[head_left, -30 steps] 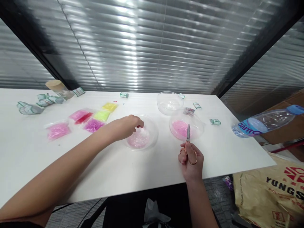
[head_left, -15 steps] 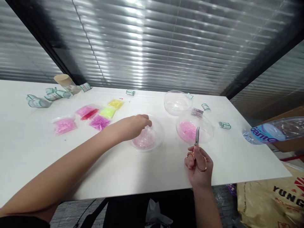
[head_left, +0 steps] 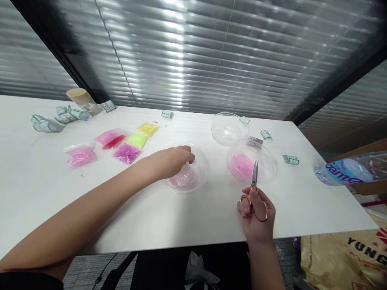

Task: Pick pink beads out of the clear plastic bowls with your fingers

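Fingers curled, my left hand [head_left: 178, 159] hangs over a clear bowl [head_left: 202, 173]. Inside that bowl lies a pale pink, glossy, wrinkled mass [head_left: 185, 178] that looks like clear plastic over pink bits. Whatever the left fingertips pinch is hidden behind the hand. My right hand [head_left: 257, 217] grips small scissors [head_left: 254, 177] with copper-coloured handles, blades pointing up and away from me. Just beyond the blades stands a second clear bowl [head_left: 269, 169], with pink granules [head_left: 242, 166] in its left part.
A third clear bowl [head_left: 225, 137] stands farther back, near a small dark packet [head_left: 254, 141]. On the left lie pink [head_left: 81, 156], purple [head_left: 127, 153] and yellow [head_left: 148, 129] bags. Green-and-white wrappers [head_left: 46, 124] and a wooden-lidded jar [head_left: 83, 98] sit behind. At right is a plastic bottle [head_left: 350, 171].
The view has shifted slightly, so the right-hand things appear a little farther right. My left hand stays over its bowl, and my right hand still holds the scissors.
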`<state>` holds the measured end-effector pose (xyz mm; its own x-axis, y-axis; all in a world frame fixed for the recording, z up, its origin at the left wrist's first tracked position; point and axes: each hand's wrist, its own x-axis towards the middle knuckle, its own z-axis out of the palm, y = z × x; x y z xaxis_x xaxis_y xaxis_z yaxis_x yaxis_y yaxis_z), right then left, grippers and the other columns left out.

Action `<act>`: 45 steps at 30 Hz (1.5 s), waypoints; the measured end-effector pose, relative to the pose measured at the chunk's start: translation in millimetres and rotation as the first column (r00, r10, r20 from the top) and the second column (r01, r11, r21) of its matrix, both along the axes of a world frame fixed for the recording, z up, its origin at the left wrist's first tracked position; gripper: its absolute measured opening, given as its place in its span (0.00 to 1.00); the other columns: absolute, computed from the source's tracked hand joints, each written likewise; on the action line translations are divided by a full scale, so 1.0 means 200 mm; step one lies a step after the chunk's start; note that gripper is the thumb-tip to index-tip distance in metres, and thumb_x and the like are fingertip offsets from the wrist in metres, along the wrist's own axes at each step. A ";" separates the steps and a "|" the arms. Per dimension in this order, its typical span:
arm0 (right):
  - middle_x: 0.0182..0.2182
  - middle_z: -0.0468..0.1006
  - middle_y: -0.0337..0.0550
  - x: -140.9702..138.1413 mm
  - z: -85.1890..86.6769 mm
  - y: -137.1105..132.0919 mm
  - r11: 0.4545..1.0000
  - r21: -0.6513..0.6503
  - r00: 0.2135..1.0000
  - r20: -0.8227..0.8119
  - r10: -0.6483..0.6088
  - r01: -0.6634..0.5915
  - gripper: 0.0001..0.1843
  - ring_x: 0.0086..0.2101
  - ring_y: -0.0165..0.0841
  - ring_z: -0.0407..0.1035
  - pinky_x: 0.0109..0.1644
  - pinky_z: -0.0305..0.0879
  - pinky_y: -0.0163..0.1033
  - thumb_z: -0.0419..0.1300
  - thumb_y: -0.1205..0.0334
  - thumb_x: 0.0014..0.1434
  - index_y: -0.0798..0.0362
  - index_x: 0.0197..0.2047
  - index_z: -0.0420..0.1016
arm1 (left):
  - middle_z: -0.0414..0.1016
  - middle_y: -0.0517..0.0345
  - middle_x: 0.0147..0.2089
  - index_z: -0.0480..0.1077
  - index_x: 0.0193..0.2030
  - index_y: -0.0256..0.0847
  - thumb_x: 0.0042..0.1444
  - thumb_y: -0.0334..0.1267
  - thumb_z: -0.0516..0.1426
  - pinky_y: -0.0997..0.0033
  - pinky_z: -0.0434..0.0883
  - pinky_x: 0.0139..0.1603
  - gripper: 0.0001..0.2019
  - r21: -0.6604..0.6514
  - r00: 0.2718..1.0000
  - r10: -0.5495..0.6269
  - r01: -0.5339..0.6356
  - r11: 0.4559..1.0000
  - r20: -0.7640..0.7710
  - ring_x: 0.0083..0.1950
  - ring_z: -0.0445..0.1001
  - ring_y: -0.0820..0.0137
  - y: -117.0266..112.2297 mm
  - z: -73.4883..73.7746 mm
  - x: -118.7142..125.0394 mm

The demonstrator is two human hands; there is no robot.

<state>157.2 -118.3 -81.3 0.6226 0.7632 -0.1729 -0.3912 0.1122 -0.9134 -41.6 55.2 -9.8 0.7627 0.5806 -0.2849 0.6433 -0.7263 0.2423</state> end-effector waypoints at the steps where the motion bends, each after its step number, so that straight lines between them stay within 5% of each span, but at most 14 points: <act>1: 0.09 0.58 0.28 0.00 0.00 0.00 1.000 0.000 1.000 -0.005 0.001 -0.001 0.17 0.13 0.20 0.49 0.17 0.46 0.28 0.70 0.50 0.48 0.56 0.27 0.75 | 0.71 0.56 0.49 0.71 0.45 0.46 0.55 0.25 0.47 0.73 0.61 0.30 0.18 -0.007 1.000 0.001 -0.001 1.000 0.000 0.37 0.73 0.70 0.00 0.01 0.00; 8: 0.10 0.59 0.28 0.01 0.01 -0.02 1.000 -0.003 1.000 -0.015 0.014 -0.014 0.16 0.13 0.19 0.51 0.17 0.47 0.27 0.70 0.51 0.49 0.56 0.28 0.75 | 0.73 0.57 0.45 0.71 0.40 0.45 0.46 0.23 0.53 0.73 0.61 0.29 0.16 -0.161 0.993 0.009 -0.027 0.987 -0.115 0.36 0.73 0.69 -0.04 0.08 0.00; 16: 0.10 0.59 0.29 0.02 0.00 -0.03 1.000 -0.006 0.999 -0.014 0.030 -0.030 0.16 0.13 0.19 0.52 0.17 0.48 0.27 0.69 0.52 0.50 0.57 0.30 0.76 | 0.75 0.58 0.42 0.73 0.38 0.44 0.48 0.24 0.56 0.73 0.59 0.28 0.13 -0.205 0.992 -0.093 0.073 0.976 -0.088 0.34 0.71 0.71 -0.06 0.08 0.04; 23: 0.10 0.60 0.29 0.02 0.00 -0.04 0.999 0.001 0.999 0.007 0.034 -0.034 0.15 0.13 0.20 0.54 0.18 0.50 0.27 0.69 0.52 0.50 0.57 0.31 0.77 | 0.74 0.56 0.40 0.72 0.31 0.39 0.48 0.21 0.53 0.74 0.57 0.26 0.11 -0.129 0.971 -0.234 0.226 0.966 -0.050 0.27 0.64 0.76 -0.09 0.07 0.07; 28: 0.10 0.60 0.30 0.02 0.00 -0.04 0.999 -0.004 0.999 0.013 0.046 -0.046 0.15 0.13 0.20 0.54 0.19 0.51 0.27 0.68 0.52 0.51 0.57 0.31 0.77 | 0.73 0.56 0.37 0.71 0.28 0.38 0.48 0.20 0.52 0.72 0.57 0.25 0.11 -0.099 0.968 -0.239 0.230 0.968 -0.079 0.25 0.61 0.75 -0.10 0.07 0.09; 36: 0.11 0.60 0.29 0.02 0.00 -0.04 0.999 -0.003 0.999 0.004 0.043 -0.043 0.15 0.13 0.20 0.54 0.18 0.50 0.27 0.68 0.52 0.51 0.57 0.32 0.77 | 0.72 0.55 0.37 0.70 0.29 0.37 0.55 0.24 0.51 0.70 0.59 0.27 0.10 -0.049 0.953 -0.284 0.281 0.959 -0.100 0.32 0.69 0.70 -0.13 0.05 0.10; 42: 0.11 0.60 0.29 0.03 -0.01 -0.04 0.998 0.010 0.998 0.031 0.054 -0.054 0.14 0.13 0.21 0.52 0.18 0.49 0.28 0.67 0.53 0.53 0.57 0.32 0.76 | 0.72 0.55 0.36 0.68 0.32 0.38 0.57 0.28 0.49 0.72 0.60 0.27 0.08 -0.072 0.993 -0.114 0.113 0.991 -0.019 0.30 0.68 0.72 -0.09 0.15 0.06; 45: 0.11 0.59 0.29 0.02 0.00 -0.04 0.998 0.009 0.997 0.051 0.065 -0.066 0.14 0.14 0.21 0.51 0.17 0.48 0.28 0.67 0.53 0.53 0.56 0.32 0.76 | 0.70 0.58 0.29 0.67 0.29 0.39 0.54 0.29 0.51 0.73 0.60 0.26 0.06 -0.015 0.989 -0.043 0.046 0.999 0.139 0.27 0.65 0.74 -0.05 0.22 0.01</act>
<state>162.0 -127.1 -82.3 0.5788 0.8043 -0.1344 -0.3518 0.0975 -0.9310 -39.7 44.5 34.3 0.8206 0.5410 -0.1842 0.5697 -0.7481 0.3403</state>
